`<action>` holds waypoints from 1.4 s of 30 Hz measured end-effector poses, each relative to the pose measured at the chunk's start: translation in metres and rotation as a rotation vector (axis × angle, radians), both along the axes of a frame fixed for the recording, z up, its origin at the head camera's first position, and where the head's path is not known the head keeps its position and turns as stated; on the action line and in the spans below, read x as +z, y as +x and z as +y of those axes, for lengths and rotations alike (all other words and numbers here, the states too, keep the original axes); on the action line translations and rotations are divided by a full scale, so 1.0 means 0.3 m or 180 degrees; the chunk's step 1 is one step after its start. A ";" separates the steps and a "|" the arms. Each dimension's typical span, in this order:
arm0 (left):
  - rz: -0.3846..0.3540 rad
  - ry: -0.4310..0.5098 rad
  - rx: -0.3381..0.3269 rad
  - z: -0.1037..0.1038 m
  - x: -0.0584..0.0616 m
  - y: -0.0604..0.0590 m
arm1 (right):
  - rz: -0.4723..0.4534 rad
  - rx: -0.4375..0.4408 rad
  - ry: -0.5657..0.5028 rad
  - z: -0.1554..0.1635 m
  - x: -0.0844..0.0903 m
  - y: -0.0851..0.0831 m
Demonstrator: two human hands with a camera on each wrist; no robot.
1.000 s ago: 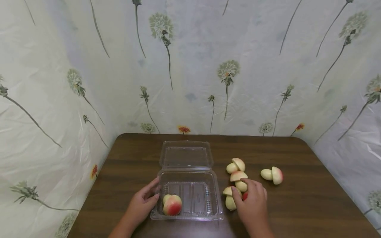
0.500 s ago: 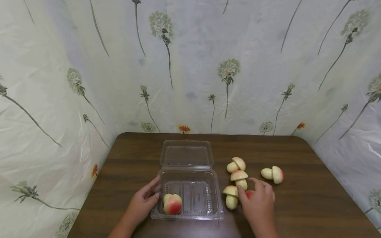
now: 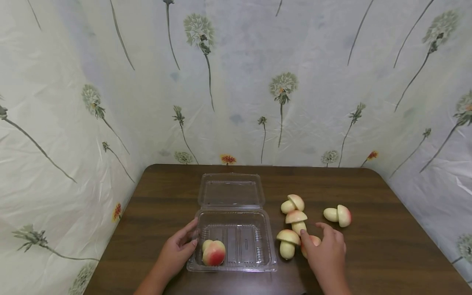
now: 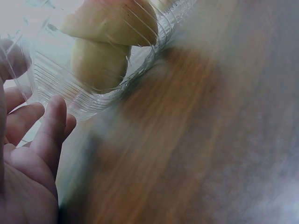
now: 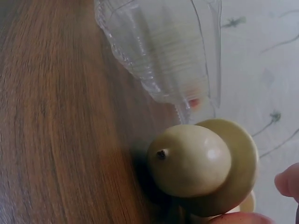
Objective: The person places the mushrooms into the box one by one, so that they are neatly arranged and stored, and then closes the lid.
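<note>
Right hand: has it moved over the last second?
Yes. The right hand has slid right and toward the table's near edge, off the toy mushroom by the clear container. It now covers a reddish piece beside it.

Clear plastic box [image 3: 236, 241]: hinged, lid folded back flat toward the wall, tray ribbed, sitting on the worktop near its front edge. Left hand [image 3: 176, 254] touches the tray's left wall.

Toy mushroom in box [image 3: 212, 253]: cream stem, cap blushing red, lying on its side in the tray's front-left corner.

Mushroom under right hand [image 3: 311, 242]: pinkish cap partly showing, right hand [image 3: 326, 256] curled over it, just right of the box.

Nearest loose mushroom [image 3: 288, 243]: pale cap, stubby cream stem, between box and right hand, stem toward the front edge.
</note>
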State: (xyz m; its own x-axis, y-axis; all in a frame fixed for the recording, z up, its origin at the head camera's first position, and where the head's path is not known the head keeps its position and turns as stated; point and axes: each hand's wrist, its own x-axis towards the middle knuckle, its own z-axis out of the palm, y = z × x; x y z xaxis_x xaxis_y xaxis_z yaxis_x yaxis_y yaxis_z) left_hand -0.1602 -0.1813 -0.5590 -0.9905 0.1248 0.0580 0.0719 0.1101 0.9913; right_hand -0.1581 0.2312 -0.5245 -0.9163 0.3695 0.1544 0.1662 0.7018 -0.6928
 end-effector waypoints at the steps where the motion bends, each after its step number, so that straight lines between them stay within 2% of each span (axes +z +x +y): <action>1: -0.0013 0.0003 0.0007 -0.001 0.000 0.000 | -0.0035 0.0008 -0.0003 0.002 -0.002 0.000; 6: -0.0028 -0.0021 0.0050 -0.002 -0.001 -0.002 | -0.0206 0.0060 0.0015 0.008 -0.010 -0.003; 13: 0.0015 -0.0003 0.0005 0.000 -0.003 -0.004 | -0.0294 0.0072 0.0053 0.010 -0.020 -0.006; 30: 0.0006 0.0003 0.0002 -0.004 -0.006 -0.002 | -0.0715 0.0177 0.0204 0.014 -0.013 -0.006; 42: 0.0036 0.0012 0.0005 -0.004 -0.004 0.002 | -0.0738 0.0206 0.0302 0.039 -0.028 -0.001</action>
